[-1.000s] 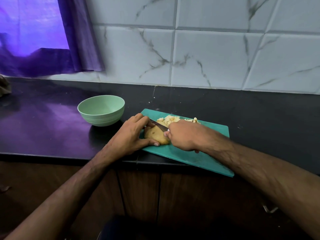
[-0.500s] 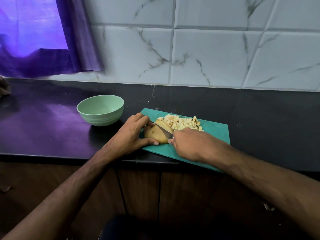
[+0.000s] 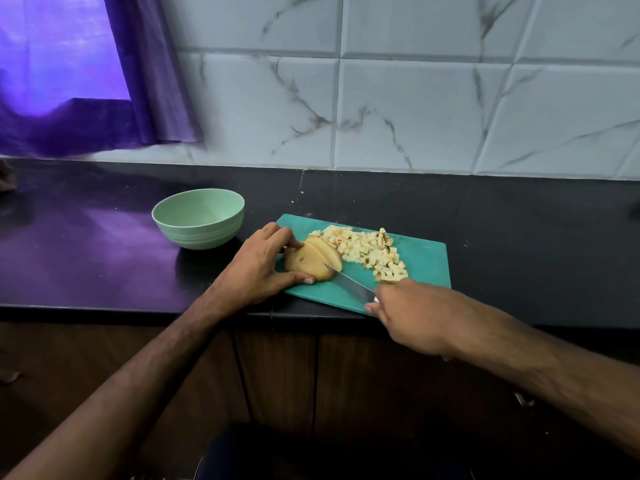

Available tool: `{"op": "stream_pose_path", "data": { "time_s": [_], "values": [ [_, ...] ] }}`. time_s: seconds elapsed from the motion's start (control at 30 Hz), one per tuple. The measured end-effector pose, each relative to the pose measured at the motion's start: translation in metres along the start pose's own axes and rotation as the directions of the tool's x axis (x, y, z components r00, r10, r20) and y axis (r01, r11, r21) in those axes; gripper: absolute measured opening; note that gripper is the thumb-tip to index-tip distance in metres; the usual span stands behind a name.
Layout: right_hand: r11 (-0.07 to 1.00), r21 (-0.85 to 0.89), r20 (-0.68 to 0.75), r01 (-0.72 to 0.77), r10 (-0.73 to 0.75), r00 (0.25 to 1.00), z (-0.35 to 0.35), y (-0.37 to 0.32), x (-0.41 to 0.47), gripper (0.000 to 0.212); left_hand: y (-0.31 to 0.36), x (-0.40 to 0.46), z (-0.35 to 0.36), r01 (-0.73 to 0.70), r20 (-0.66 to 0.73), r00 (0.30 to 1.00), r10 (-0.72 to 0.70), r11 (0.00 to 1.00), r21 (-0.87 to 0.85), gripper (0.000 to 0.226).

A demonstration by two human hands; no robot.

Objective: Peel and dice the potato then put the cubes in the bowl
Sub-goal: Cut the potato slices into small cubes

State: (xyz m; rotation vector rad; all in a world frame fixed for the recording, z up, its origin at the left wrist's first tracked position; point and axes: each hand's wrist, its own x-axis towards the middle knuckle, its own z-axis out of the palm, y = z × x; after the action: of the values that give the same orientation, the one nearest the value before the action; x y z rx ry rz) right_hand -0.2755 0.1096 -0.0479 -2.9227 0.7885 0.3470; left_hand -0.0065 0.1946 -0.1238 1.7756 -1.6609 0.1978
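Observation:
A potato piece (image 3: 308,263) lies on the left end of the teal cutting board (image 3: 426,261), with a slice (image 3: 329,252) leaning off its right side. My left hand (image 3: 258,268) grips the potato from the left, thumb at its front. My right hand (image 3: 412,315) holds a knife (image 3: 349,280) at the board's front edge; the blade tip sits in the cut between potato and slice. A pile of pale potato cubes (image 3: 367,252) covers the middle of the board. The light green bowl (image 3: 199,218) stands left of the board and holds nothing.
The black counter (image 3: 86,258) runs under a white marble-tile wall. A purple curtain (image 3: 86,81) hangs at the back left. Dark wooden cabinet doors (image 3: 277,375) lie below the counter's front edge.
My right hand has drawn the knife back toward me and to the right, uncovering the cube pile. A slice has parted from the potato. My left hand stays on the potato.

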Motion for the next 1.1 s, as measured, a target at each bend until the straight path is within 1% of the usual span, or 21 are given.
{"op": "stream_pose_path", "data": {
  "time_s": [0.17, 0.27, 0.37, 0.43, 0.53, 0.63, 0.7, 0.77, 0.9, 1.0, 1.1],
  "values": [
    [0.998, -0.057, -0.057, -0.003, -0.001, 0.998, 0.010, 0.004, -0.018, 0.029, 0.003, -0.002, -0.002, 0.017, 0.003, 1.000, -0.017, 0.999, -0.036, 0.068],
    [0.992, -0.125, -0.111, -0.004, -0.010, 0.994, 0.010, 0.005, -0.022, 0.030, 0.006, -0.004, -0.004, 0.022, 0.001, 1.000, -0.022, 0.999, -0.036, 0.069],
    [0.982, -0.186, -0.124, -0.031, 0.008, 0.992, 0.003, 0.011, -0.017, 0.032, 0.009, -0.005, -0.004, 0.017, 0.001, 1.000, -0.017, 0.999, -0.028, 0.068],
    [0.983, -0.172, -0.106, -0.059, 0.041, 0.994, -0.003, 0.016, -0.011, 0.034, 0.010, -0.007, -0.004, 0.007, 0.002, 1.000, -0.007, 0.999, -0.035, 0.068],
    [0.996, -0.045, -0.069, -0.072, 0.069, 0.995, -0.011, 0.014, -0.006, 0.037, 0.012, -0.009, -0.005, 0.006, -0.004, 1.000, -0.006, 0.999, -0.042, 0.062],
    [0.997, 0.034, -0.118, -0.062, 0.066, 0.991, -0.021, 0.003, -0.001, 0.038, 0.013, -0.008, -0.005, 0.020, -0.011, 1.000, -0.021, 0.999, -0.037, 0.063],
    [0.998, 0.019, -0.167, -0.058, 0.060, 0.984, -0.024, -0.005, 0.007, 0.037, 0.013, -0.007, -0.005, 0.030, -0.011, 0.999, -0.030, 0.999, -0.028, 0.064],
    [0.998, -0.019, -0.183, -0.054, 0.049, 0.982, -0.024, -0.012, 0.016, 0.037, 0.013, -0.008, -0.005, 0.036, -0.014, 0.999, -0.036, 0.999, -0.012, 0.063],
    [0.996, -0.076, -0.159, -0.042, 0.029, 0.987, -0.022, -0.018, 0.026, 0.038, 0.013, -0.007, -0.006, 0.047, -0.013, 0.999, -0.047, 0.999, 0.015, 0.065],
    [0.993, -0.112, -0.148, -0.041, 0.024, 0.989, -0.024, -0.020, 0.026, 0.033, 0.013, -0.006, -0.006, 0.045, -0.010, 0.999, -0.045, 0.999, 0.028, 0.069],
    [0.991, -0.131, -0.129, -0.019, 0.002, 0.992, -0.029, -0.024, 0.027, 0.029, 0.013, -0.004, -0.006, 0.036, -0.013, 0.999, -0.035, 0.999, 0.021, 0.067]
  ]
}}
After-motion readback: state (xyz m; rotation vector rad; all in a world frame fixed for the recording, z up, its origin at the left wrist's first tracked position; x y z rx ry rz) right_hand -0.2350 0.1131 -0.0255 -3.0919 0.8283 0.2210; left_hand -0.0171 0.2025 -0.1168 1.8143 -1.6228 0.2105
